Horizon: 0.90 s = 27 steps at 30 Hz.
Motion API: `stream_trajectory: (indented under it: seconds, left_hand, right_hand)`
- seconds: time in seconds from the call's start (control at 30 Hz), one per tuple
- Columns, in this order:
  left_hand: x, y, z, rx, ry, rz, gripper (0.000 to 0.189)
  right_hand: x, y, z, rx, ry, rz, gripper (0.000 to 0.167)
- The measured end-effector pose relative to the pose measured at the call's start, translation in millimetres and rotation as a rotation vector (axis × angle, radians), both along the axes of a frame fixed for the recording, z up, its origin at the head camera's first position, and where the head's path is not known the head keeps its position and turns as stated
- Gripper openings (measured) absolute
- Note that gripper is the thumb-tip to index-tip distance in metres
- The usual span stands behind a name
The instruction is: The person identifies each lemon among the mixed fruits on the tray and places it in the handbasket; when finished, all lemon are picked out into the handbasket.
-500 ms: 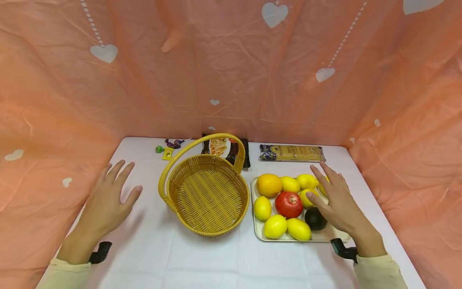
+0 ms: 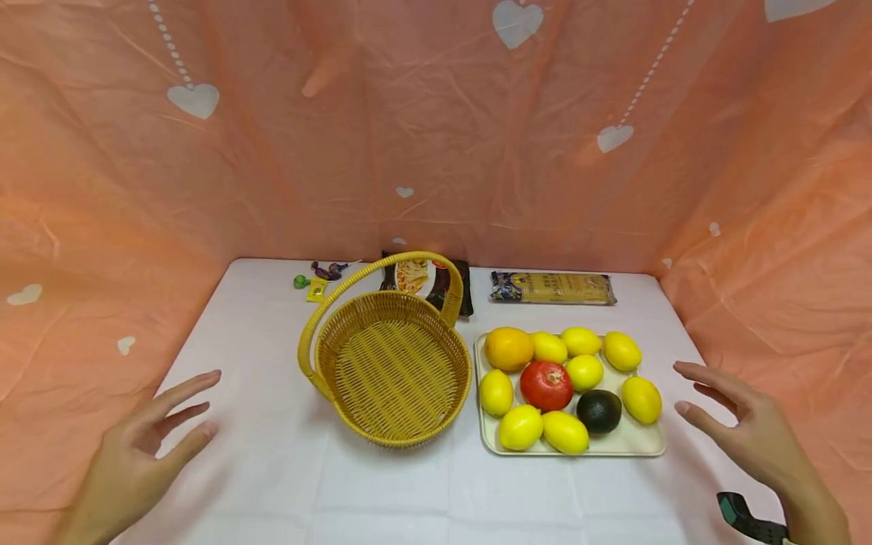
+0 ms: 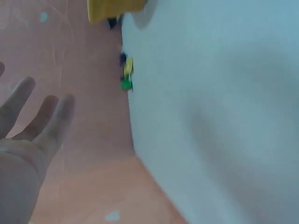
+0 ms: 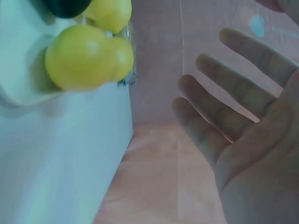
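Note:
My left hand (image 2: 139, 458) hovers over the table's left side, fingers spread and holding nothing, well apart from the yellow wicker basket (image 2: 395, 378) with its tall handle. On the right, my right hand (image 2: 749, 431) is off the edge of a cream tray (image 2: 640, 446), its fingers extended and nothing in them. The tray bears several lemons (image 2: 642, 400), an orange (image 2: 509, 348), a red pomegranate (image 2: 546, 385) and a dark avocado (image 2: 599, 412). In the right wrist view a lemon (image 4: 77, 58) shows beside the bare palm. No fruit lies in the basket.
Behind the basket lies a black food packet (image 2: 425, 281). A pack of noodles (image 2: 552, 288) is at the back right; a green lollipop (image 2: 301, 281), a yellow wrapped candy (image 2: 316, 290) and purple candies (image 2: 330, 271) are at the back left. Orange curtains (image 2: 436, 136) enclose the table.
Both hands have drawn back toward the person and outward, the right one from over the tray to beyond its right edge. Basket and fruit stay put.

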State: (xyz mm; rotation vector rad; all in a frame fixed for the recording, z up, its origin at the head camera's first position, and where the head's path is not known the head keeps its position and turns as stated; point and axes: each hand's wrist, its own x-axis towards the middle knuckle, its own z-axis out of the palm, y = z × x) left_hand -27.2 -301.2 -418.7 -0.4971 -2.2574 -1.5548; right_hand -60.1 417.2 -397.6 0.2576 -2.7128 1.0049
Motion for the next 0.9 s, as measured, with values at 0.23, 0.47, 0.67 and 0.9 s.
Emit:
stream_trajectory:
  seconds: [0.23, 0.47, 0.67, 0.9]
  left_hand:
    - [10.2, 44.8, -22.3, 0.005, -0.087, -0.035, 0.062]
    - [20.0, 101.7, -41.5, 0.019, -0.197, 0.040, 0.056]
    - [20.8, 133.1, -50.5, 0.155, -0.275, 0.033, 0.056]
    - [18.0, 151.8, -59.4, 0.242, -0.371, 0.074, 0.055]
  right_hand:
    - [6.5, 7, -22.8, -0.075, -0.043, -0.015, 0.057]
    - [1.9, 2, -49.1, -0.125, -0.129, -0.057, 0.058]
    - [-5.1, -7, -60.8, -0.164, -0.126, -0.094, 0.057]
    - [-13.4, -16, -70.9, -0.196, -0.103, -0.134, 0.056]
